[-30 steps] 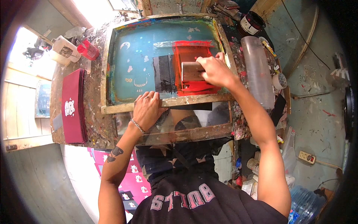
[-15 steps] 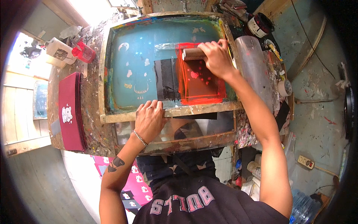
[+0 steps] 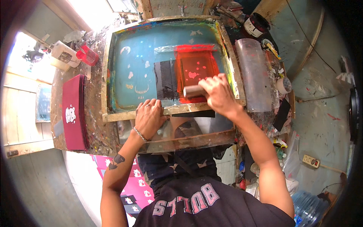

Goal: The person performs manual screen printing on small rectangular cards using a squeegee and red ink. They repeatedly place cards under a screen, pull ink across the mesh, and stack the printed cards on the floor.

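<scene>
- Nearest, the left hand (image 3: 148,118) lies flat on the near wooden rail of the screen frame (image 3: 107,75), fingers together and slightly spread at the tips, pressing the frame down rather than gripping anything
- Just beyond, the right hand (image 3: 218,94) has its fingers clamped around the wooden handle of the squeegee (image 3: 193,91), which sits at the near edge of the red ink patch (image 3: 196,70), close to the frame's near rail
- Judging by the red spread over the whole open window from its far edge down to the blade, this stroke looks about finished at the near end; lifting the screen and taking out the printed piece would seem to remain
- Left of the ink, a dark taped block (image 3: 165,79) masks part of the teal mesh, with small pale motifs beside it
- At the far left, a stack of maroon pieces (image 3: 73,111) rests on the paint-spattered bench
- Farther right lies a clear plastic roll (image 3: 252,73), and beyond it an ink tub (image 3: 256,23)
</scene>
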### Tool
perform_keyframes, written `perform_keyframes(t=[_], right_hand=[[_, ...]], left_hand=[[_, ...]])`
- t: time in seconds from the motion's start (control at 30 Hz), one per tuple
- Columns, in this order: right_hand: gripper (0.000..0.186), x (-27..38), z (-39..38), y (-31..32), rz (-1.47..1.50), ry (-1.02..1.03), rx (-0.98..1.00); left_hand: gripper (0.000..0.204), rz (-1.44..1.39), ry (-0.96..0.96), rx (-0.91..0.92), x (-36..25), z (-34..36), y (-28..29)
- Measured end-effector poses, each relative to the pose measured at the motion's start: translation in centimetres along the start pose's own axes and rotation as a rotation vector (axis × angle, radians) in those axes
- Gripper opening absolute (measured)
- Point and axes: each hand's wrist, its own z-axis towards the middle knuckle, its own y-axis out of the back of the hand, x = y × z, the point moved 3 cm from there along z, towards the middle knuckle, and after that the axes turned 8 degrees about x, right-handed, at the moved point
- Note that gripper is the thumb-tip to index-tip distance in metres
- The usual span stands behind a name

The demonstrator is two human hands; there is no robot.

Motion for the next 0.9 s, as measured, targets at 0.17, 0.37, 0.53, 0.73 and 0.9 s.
perform_keyframes(t=[0.17, 0.37, 0.53, 0.73, 0.9], right_hand=[[0.022, 1.9, -2.1, 0.7, -0.100, 0.047, -0.061], [0.053, 2.4, -0.1, 9.2, -0.317, 0.103, -0.368], [0.050, 0.9, 8.4, 19.1, -0.274, -0.047, -0.324], [0.064, 0.3, 13.0, 25.1, -0.126, -0.135, -0.404], [0.060, -0.2, 14.6, 25.4, -0.144, 0.064, -0.397]], left_hand=[[0.041, -0.028, 0.001, -0.012, 0.3, 0.2, 0.8], [0.049, -0.231, 0.129, -0.065, -1.5, 1.5, 14.5], [0.044, -0.032, -0.172, -0.738, -5.3, 0.3, 14.9], [0.060, -0.101, -0.217, -0.161, -6.1, 0.7, -4.1], [0.062, -0.111, -0.021, -0.046, -0.8, -10.9, -4.7]])
